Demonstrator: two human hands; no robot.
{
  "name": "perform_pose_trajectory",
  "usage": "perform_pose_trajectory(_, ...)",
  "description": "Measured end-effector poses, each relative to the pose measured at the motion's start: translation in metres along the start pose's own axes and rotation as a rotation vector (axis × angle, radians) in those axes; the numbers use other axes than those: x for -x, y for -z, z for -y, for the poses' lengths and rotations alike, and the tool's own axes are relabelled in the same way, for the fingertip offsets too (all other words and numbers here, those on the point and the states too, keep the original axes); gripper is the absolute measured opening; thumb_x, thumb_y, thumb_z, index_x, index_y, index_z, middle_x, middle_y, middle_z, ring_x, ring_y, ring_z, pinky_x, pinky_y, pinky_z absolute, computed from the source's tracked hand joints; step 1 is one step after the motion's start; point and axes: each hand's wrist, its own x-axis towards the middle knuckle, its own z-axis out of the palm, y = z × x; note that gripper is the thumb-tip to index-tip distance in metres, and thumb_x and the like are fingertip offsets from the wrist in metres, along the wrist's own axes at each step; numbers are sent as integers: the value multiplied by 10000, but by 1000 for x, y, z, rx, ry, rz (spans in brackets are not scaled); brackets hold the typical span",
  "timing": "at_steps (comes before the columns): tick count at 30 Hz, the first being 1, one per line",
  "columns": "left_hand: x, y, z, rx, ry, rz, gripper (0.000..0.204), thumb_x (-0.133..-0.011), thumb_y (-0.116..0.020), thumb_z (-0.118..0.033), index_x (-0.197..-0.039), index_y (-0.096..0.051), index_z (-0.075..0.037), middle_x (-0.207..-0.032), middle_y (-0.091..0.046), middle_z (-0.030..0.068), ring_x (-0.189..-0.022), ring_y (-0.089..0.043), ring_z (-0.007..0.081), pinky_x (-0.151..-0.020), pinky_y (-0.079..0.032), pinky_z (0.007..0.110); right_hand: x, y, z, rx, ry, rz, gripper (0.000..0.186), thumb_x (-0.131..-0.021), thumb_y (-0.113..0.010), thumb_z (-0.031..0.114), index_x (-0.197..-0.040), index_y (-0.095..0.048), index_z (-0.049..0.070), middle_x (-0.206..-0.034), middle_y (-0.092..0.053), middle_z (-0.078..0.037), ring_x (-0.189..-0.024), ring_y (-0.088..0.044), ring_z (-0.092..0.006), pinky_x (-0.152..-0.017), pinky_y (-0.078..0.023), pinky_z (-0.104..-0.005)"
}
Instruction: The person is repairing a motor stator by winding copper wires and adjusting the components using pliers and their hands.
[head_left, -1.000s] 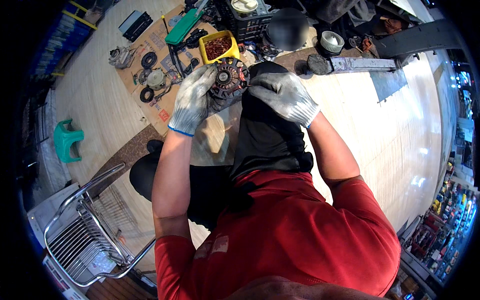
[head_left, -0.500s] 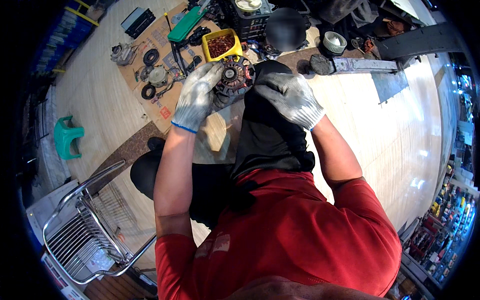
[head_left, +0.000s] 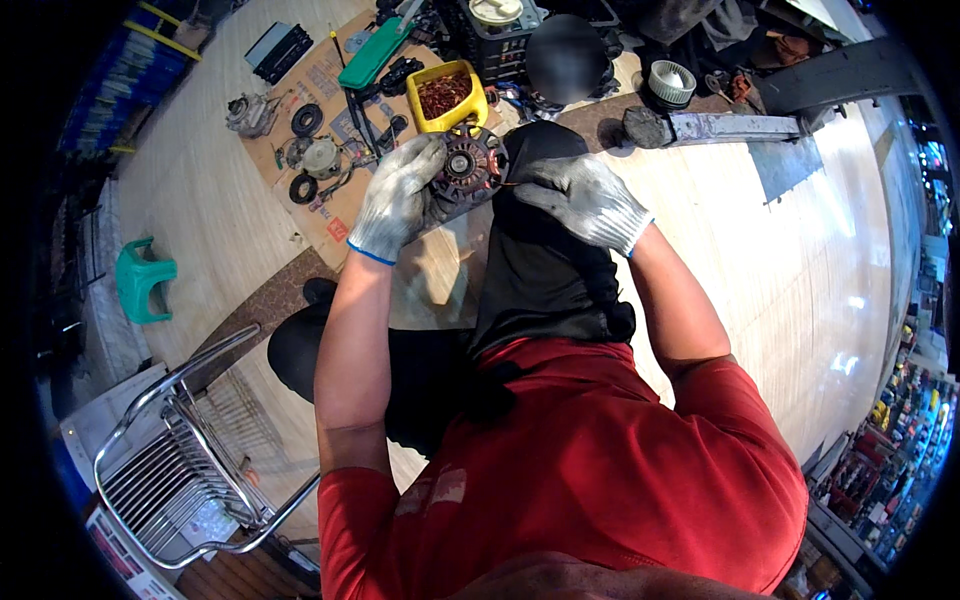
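A gloved left hand of mine (head_left: 405, 180) is wrapped round the left side of a round motor stator (head_left: 462, 163) with dark segments and reddish-brown coils about a metal centre. It is held up in front of my knee, just below a yellow plastic tub (head_left: 436, 120) of reddish copper-coloured scraps (head_left: 446, 95). From the stator's right side a thin copper-coloured wire (head_left: 510, 184) runs to my gloved right hand (head_left: 580, 195), whose fingers pinch its end above my black-trousered knee. The fingertips of my left hand are partly hidden behind the stator.
Flattened cardboard (head_left: 335, 215) at the far left bears black rings (head_left: 307, 119) and motor parts. Beyond the tub stands a black crate (head_left: 500, 48). A metal beam (head_left: 735, 130) lies at the right, a green stool (head_left: 145, 280) at the left, a chrome-framed chair (head_left: 185, 470) near left.
The stator has turned a little in my left hand and moved slightly nearer me. A thin wire now shows between it and my right hand, which has shifted slightly.
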Motion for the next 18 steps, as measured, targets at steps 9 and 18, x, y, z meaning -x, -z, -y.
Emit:
perform_pose_trajectory(9, 0, 24, 1, -43, -26, -129, 458, -958, -589, -176, -1323, -500, 84, -1186, -626, 134, -1063, -614, 185, -944, -497, 297, 6, 22, 6, 15, -412, 190, 431, -923, -612, 396, -1204, -654, 72, -1144, -656, -226, -1062, -631, -381, -903, -508, -430)
perform_pose_trajectory(18, 10, 5, -17, -386, 36, -46, 407, -955, -586, -163, -1275, -548, 85, -1183, -626, 134, -1072, -595, 170, -941, -488, 291, -4, 36, 23, -166, -347, -139, 506, -899, -619, 423, -1275, -619, 84, -1243, -632, -194, -1153, -613, -346, -982, -475, -401)
